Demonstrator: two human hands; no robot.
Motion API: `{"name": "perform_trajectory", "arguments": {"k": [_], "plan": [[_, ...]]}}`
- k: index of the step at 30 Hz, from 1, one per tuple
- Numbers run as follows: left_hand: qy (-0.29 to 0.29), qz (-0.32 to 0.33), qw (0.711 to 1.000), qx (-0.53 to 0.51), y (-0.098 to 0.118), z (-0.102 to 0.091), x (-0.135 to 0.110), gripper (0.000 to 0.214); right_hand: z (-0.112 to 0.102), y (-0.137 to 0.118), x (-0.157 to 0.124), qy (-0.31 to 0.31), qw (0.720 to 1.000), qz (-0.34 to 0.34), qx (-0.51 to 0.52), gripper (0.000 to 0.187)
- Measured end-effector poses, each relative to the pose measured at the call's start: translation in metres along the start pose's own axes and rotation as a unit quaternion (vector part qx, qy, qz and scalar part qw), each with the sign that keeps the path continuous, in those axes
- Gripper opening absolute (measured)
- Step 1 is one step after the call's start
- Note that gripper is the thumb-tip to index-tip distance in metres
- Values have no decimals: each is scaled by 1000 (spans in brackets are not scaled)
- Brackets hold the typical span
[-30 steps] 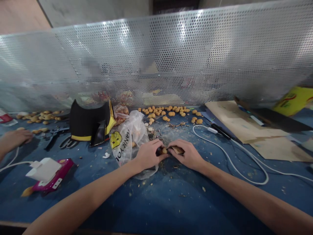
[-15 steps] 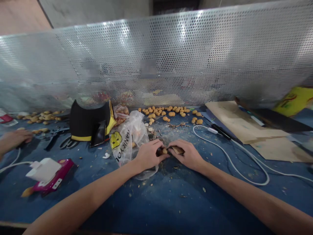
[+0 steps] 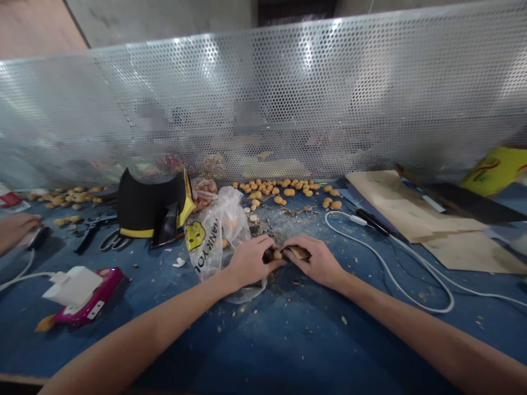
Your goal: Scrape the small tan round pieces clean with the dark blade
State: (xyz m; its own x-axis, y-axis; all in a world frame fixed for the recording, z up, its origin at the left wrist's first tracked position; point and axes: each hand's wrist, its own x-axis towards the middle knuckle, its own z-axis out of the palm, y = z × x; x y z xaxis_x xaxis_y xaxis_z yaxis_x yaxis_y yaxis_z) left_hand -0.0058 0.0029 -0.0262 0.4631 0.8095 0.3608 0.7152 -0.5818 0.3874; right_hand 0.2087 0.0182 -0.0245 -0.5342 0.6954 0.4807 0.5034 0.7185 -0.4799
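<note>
— Between the left hand [image 3: 250, 262] and the right hand [image 3: 316, 263]?
— A small tan lump [image 3: 277, 254] and a brown scrap [image 3: 299, 252], both half covered by fingers. Exact kind: impossible to tell.

— Beyond the perforated metal screen [image 3: 329, 93]?
— Nothing but blur: hazy colours and two pixelated patches [image 3: 151, 116], unreadable.

— At the left edge?
— Another person's hand [image 3: 14, 230], cut off by the frame, beside a dark object [image 3: 39, 238], too partly hidden to name.

— At the right edge?
— A yellow-green bag [image 3: 496, 170], cut off as well.

— Inside the clear plastic bag [image 3: 218, 236]?
— Pale lumps, dim through the film.

— And the specks on the blue mat [image 3: 288, 329]?
— Too small to tell.
</note>
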Motion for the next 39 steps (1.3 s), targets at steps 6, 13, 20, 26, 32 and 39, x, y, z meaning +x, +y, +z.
{"name": "perform_trajectory", "arguments": {"k": [6, 13, 20, 26, 32, 39], "plan": [[-1, -4, 1000, -3, 1, 0, 0, 34, 0, 1, -1, 3, 1000, -2, 1, 14], [-1, -8, 1000, 5, 1, 0, 1, 31, 0, 0, -1, 0, 1000, 2, -1, 14], [-2, -14, 1000, 11, 2, -1, 0, 31, 0, 1, -1, -1, 1000, -1, 1, 13], [-2, -10, 1000, 7, 2, -2, 0, 31, 0, 1, -1, -2, 1000, 1, -6, 13], [-4, -10, 1000, 4, 1, -2, 1, 33, 0, 1, -2, -2, 1000, 2, -13, 12], [-7, -16, 1000, 2, 1, -1, 1, 33, 0, 1, -2, -2, 1000, 6, -7, 13]]}}
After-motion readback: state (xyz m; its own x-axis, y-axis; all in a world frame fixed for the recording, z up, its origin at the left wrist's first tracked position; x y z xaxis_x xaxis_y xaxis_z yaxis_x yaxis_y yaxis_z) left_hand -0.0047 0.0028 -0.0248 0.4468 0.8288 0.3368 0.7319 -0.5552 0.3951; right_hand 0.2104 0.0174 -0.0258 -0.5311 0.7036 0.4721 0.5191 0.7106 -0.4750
